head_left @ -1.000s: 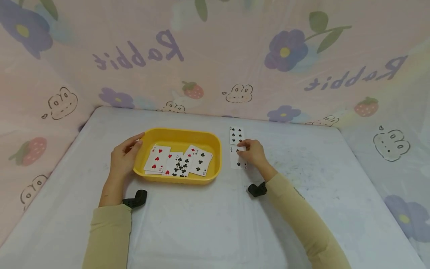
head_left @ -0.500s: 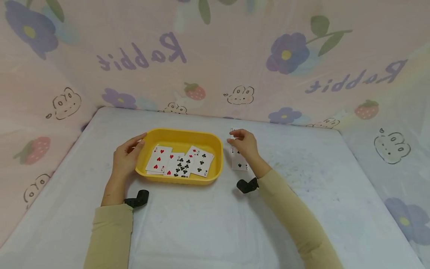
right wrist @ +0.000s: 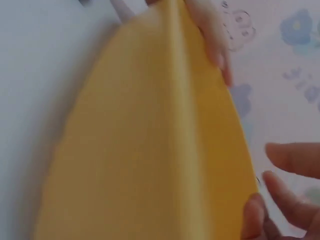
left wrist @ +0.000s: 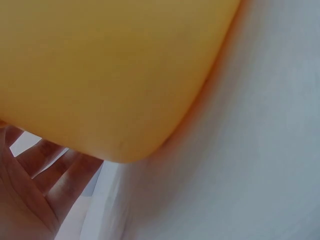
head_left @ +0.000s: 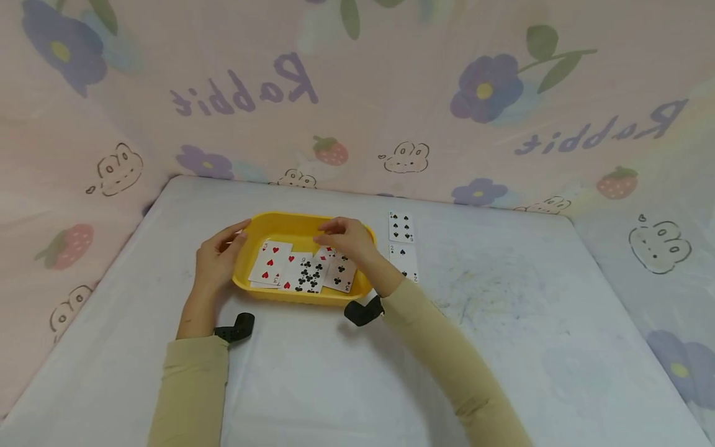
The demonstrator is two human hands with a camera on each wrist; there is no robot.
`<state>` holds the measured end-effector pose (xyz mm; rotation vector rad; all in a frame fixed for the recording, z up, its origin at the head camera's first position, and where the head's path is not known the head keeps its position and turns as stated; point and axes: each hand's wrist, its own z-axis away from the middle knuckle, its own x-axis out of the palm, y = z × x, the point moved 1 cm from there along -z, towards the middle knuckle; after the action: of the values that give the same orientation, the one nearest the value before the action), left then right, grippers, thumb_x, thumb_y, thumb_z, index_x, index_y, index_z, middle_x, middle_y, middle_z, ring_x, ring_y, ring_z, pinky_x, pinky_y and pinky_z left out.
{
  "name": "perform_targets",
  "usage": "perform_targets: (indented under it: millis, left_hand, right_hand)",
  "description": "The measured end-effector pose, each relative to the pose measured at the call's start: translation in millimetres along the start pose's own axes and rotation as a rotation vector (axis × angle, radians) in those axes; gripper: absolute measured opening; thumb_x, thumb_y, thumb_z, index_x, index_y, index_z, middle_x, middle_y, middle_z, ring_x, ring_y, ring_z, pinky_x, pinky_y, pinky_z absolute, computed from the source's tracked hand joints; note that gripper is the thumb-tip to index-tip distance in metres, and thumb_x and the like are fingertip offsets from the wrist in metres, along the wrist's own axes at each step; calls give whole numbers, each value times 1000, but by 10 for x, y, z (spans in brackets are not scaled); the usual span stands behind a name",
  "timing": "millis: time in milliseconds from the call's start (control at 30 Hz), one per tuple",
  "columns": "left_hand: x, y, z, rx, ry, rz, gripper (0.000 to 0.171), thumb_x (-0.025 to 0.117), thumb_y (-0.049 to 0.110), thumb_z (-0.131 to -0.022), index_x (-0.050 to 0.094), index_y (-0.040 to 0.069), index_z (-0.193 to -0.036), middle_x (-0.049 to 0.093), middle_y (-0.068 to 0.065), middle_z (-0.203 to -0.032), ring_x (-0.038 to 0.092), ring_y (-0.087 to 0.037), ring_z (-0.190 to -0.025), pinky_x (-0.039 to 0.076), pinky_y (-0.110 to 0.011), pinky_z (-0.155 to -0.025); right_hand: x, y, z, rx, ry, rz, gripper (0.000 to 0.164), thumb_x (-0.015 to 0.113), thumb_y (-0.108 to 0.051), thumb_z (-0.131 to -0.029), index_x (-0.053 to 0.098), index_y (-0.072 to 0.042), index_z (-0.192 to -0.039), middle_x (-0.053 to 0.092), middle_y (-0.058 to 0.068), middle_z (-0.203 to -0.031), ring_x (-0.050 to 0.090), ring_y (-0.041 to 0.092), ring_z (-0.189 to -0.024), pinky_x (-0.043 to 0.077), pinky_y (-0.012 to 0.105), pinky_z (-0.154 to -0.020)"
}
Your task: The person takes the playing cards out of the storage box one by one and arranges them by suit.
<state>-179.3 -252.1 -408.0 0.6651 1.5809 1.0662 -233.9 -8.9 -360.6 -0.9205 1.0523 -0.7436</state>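
A yellow plastic tray (head_left: 306, 298) sits on the white-covered table. My left hand (head_left: 216, 259) holds its left end, thumb near the rim; in the left wrist view, the left fingers (left wrist: 62, 177) lie along the tray's outer wall. Playing cards lie face up inside: a three of hearts (head_left: 270, 262), a clubs card (head_left: 308, 275) and a three of clubs (head_left: 341, 274) among them. Over the tray's right part hovers my right hand (head_left: 352, 241), thumb and fingers apart, partly covering a diamonds card (head_left: 322, 257). No card shows between them.
Right of the tray, a six of spades (head_left: 401, 228) lies above a two of spades (head_left: 403, 256) on the table. Each wrist wears a black camera, such as the right wrist camera (head_left: 364, 310). A printed fabric wall (head_left: 357, 93) rises behind the table.
My right hand has let go of the two of spades and moved left, past the six of spades, to above the tray. My left hand has stayed at the tray's left end.
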Motion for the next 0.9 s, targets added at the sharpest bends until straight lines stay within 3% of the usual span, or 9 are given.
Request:
perform_targets:
  millis: [167,400,600,767,900]
  left_hand:
    - [8,-17,-9,-5,-4,-2,40,46,38,-100,55,25,-137,59,-14,-127,52,-23,-102,42,-14,-77]
    - [14,-20,-23,-25,0,-1,39,46,38,-101,55,26,-137,58,-14,-128,52,-26,-104,42,-18,-82]
    - [20,-4,-23,-29,-1,1,39,47,37,-100,55,26,-136,59,-14,-128,52,-26,-104,43,-21,-83]
    - [18,-4,-27,-24,-2,0,39,47,37,-100,56,26,-136,59,-13,-128,53,-26,-104,43,-19,-81]
    - [14,-7,-29,-27,-2,3,39,47,38,-100,55,26,-136,59,-13,-128,53,-26,-105,43,-20,-82]
  right_hand:
    - [297,-50,-24,93,-87,65,39,75,-20,-82,66,-8,-118,58,9,-123,53,22,-105,46,32,-93]
    - [557,-44,-97,158,-44,102,53,78,-21,-79,60,-9,-127,55,11,-129,52,25,-105,46,38,-97]
    - [658,-37,-151,215,-31,205,67,79,-25,-78,52,-8,-137,48,13,-139,45,28,-116,40,40,-104]
    - [718,-58,-180,212,-30,286,58,79,-29,-78,61,-13,-130,49,11,-137,39,29,-121,38,40,-103]
    - [756,-63,-196,189,-51,329,44,78,-32,-79,68,-14,-119,57,7,-124,42,25,-114,40,35,-97]
